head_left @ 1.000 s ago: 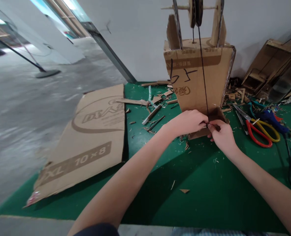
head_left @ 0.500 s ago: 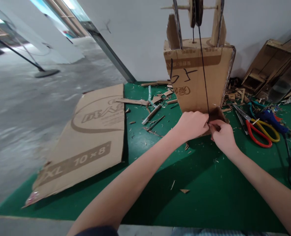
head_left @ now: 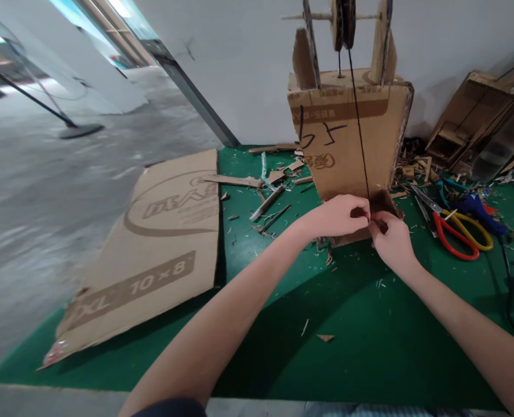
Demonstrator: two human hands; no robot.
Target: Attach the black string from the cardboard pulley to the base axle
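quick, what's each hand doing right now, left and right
Left hand: closed, pinching the black string at the cardboard tower base.
Right hand: closed, pinching the same string end.

Both hands, left (head_left: pixel 337 215) and right (head_left: pixel 391 240), pinched a black string (head_left: pixel 360 127) at the cardboard tower's (head_left: pixel 347 139) base.

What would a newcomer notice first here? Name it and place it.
The tall cardboard tower at the back of the green mat, a black string running down its front. The left hand and right hand pinch that string at its base. Red and yellow scissors lie to the right.
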